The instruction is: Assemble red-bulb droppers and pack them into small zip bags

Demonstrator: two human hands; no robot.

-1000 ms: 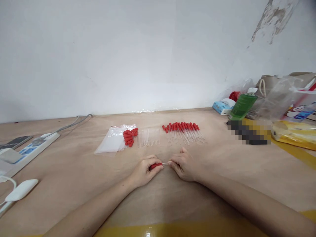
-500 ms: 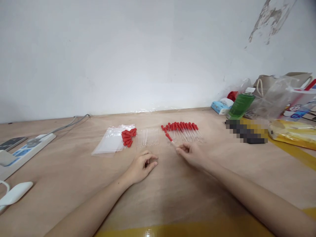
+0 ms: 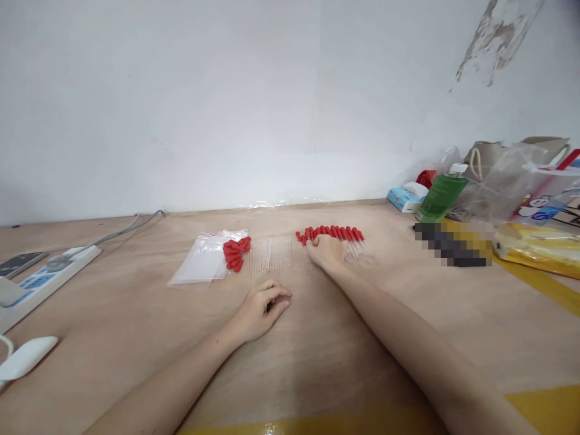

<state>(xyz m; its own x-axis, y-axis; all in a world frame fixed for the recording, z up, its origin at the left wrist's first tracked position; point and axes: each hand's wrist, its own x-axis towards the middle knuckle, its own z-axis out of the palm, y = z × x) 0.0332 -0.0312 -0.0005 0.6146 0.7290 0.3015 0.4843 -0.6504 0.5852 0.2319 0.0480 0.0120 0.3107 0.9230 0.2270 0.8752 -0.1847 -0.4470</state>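
My left hand point(image 3: 265, 309) rests on the table with its fingers curved, thumb and forefinger apart, and nothing between them. Ahead of it lie thin clear glass tubes point(image 3: 272, 254), side by side. To their left is a heap of red rubber bulbs point(image 3: 235, 252), partly on clear plastic bags point(image 3: 199, 260). My right hand point(image 3: 327, 250) reaches over the left part of a row of red-bulbed glass droppers point(image 3: 356, 234). Its fingers are pinched at a dropper in that row, though the hand covers most of this dropper. Two droppers point(image 3: 299, 237) show just left of the fingertips.
A white power strip point(image 3: 54, 281) with a grey cable and a phone point(image 3: 20, 264) lie at the left. At the right stand a green bottle point(image 3: 441, 194), a blue tissue pack point(image 3: 405, 198) and plastic bags point(image 3: 498, 187). The wall point(image 3: 254, 109) closes off the back.
My right hand has moved forward and slightly left, carrying the dropper from in front of the row to the row itself. My left hand has stayed in place.
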